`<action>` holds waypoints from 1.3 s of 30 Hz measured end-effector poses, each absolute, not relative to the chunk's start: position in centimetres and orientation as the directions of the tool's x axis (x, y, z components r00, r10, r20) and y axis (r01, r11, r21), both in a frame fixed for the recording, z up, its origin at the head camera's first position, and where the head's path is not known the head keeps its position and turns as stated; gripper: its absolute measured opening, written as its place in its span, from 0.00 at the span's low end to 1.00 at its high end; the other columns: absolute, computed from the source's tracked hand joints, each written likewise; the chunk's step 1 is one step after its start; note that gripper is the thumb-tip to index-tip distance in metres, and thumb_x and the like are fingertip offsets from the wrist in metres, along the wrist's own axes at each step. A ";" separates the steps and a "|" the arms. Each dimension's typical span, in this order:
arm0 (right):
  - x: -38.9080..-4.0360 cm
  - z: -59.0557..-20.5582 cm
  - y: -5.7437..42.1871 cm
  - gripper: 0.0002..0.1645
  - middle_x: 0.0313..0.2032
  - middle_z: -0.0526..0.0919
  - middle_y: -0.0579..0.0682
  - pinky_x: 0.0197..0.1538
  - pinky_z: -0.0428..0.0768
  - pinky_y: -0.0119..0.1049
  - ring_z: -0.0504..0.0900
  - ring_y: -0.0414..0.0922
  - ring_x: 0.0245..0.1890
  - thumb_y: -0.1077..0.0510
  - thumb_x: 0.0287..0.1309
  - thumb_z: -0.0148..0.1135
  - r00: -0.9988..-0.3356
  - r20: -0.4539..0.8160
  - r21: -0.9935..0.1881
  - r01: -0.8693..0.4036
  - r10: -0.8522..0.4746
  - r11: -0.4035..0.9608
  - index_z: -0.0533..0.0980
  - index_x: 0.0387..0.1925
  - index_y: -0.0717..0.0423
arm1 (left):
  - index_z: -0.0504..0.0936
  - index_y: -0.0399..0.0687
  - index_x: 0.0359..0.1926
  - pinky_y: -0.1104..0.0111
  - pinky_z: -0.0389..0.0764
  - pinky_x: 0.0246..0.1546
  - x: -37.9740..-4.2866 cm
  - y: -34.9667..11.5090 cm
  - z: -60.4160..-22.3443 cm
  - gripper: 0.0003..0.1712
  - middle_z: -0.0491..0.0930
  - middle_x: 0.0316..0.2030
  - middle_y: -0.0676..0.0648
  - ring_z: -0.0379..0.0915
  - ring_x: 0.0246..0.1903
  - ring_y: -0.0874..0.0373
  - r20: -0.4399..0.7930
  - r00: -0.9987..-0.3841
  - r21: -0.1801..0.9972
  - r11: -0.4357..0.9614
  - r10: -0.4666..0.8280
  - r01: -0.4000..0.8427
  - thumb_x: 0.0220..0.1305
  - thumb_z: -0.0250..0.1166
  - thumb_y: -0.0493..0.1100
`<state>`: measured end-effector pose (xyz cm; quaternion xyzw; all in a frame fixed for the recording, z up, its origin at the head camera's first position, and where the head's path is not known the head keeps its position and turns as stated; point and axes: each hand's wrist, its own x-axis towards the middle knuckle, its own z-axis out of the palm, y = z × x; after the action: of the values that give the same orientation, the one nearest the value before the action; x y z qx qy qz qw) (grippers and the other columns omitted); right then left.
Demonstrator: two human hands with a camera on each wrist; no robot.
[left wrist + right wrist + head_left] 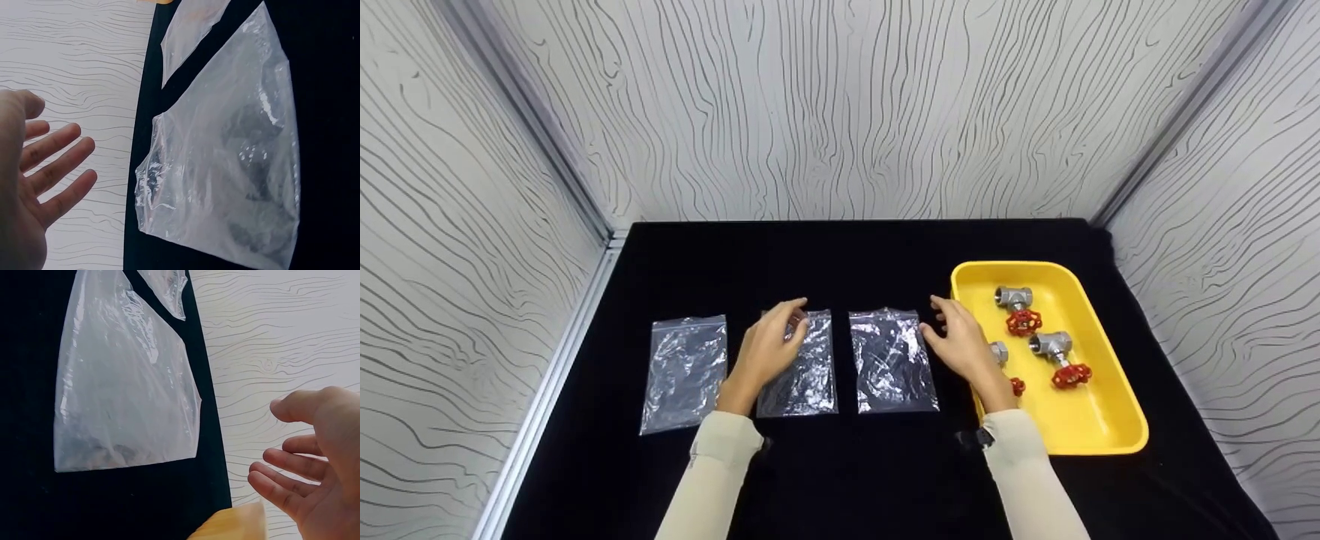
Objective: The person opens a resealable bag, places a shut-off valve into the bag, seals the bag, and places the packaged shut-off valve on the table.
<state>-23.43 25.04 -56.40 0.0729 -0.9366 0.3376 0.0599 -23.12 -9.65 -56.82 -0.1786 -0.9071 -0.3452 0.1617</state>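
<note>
Three clear zip bags lie flat in a row on the black cloth. My left hand (769,343), fingers relaxed and holding nothing, is over the left part of the middle bag (808,375); that bag fills much of the left wrist view. The left bag (686,371) lies beyond that wrist. Between the right bag (891,364) and the yellow tray (1080,439) hovers my right hand (962,345), loosely spread with nothing in it. Metal valves with red handwheels sit in the tray: an upper one (1018,307), a right one (1061,358), and another (999,352) partly hidden behind my right forearm.
The yellow tray's raised rim borders the right side of the work area. White panels with a wood-grain line pattern (840,112) close off the back and both sides. A metal rail (547,390) runs along the left edge of the black cloth (840,262).
</note>
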 end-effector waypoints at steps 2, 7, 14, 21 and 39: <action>-23.3 -56.6 24.9 0.36 0.65 0.79 0.66 0.62 0.84 0.56 0.83 0.63 0.59 0.58 0.67 0.70 -0.981 0.168 -0.624 -0.180 -0.094 0.761 0.70 0.72 0.68 | 0.82 0.44 0.65 0.54 0.89 0.43 -23.1 -9.4 -57.0 0.20 0.89 0.44 0.50 0.88 0.42 0.54 0.415 -0.885 0.571 0.697 0.211 0.434 0.75 0.65 0.43; -22.9 -57.3 24.5 0.35 0.64 0.80 0.65 0.61 0.85 0.55 0.84 0.62 0.58 0.59 0.67 0.71 -0.979 0.185 -0.632 -0.181 -0.081 0.754 0.72 0.71 0.68 | 0.82 0.43 0.64 0.53 0.88 0.43 -22.9 -8.9 -57.4 0.21 0.89 0.44 0.49 0.88 0.43 0.52 0.416 -0.885 0.582 0.687 0.208 0.435 0.75 0.65 0.42; -22.5 -58.2 24.2 0.34 0.63 0.80 0.64 0.62 0.85 0.54 0.84 0.61 0.58 0.59 0.67 0.70 -0.984 0.169 -0.623 -0.154 -0.060 0.767 0.72 0.70 0.67 | 0.82 0.41 0.64 0.55 0.88 0.43 -22.6 -8.1 -58.1 0.21 0.88 0.43 0.48 0.87 0.42 0.53 0.396 -0.894 0.602 0.676 0.211 0.426 0.74 0.65 0.41; -22.5 -58.6 23.7 0.33 0.62 0.80 0.64 0.62 0.85 0.54 0.84 0.62 0.58 0.60 0.67 0.70 -0.985 0.165 -0.622 -0.138 -0.044 0.771 0.72 0.70 0.68 | 0.82 0.42 0.64 0.58 0.88 0.41 -22.4 -7.4 -58.8 0.21 0.88 0.43 0.48 0.86 0.41 0.53 0.384 -0.899 0.615 0.669 0.209 0.418 0.73 0.65 0.39; -22.3 -59.9 22.5 0.29 0.59 0.82 0.68 0.60 0.85 0.55 0.86 0.62 0.55 0.62 0.65 0.70 -0.981 0.192 -0.597 -0.120 -0.004 0.794 0.76 0.65 0.71 | 0.78 0.29 0.63 0.65 0.89 0.45 -21.4 -4.4 -60.7 0.20 0.87 0.47 0.40 0.86 0.46 0.49 0.290 -0.927 0.800 0.471 0.239 0.372 0.72 0.62 0.31</action>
<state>-22.29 22.51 -59.86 0.0327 -0.9426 0.3196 0.0908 -21.43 -4.38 -60.71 -0.1786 -0.8550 -0.4820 0.0689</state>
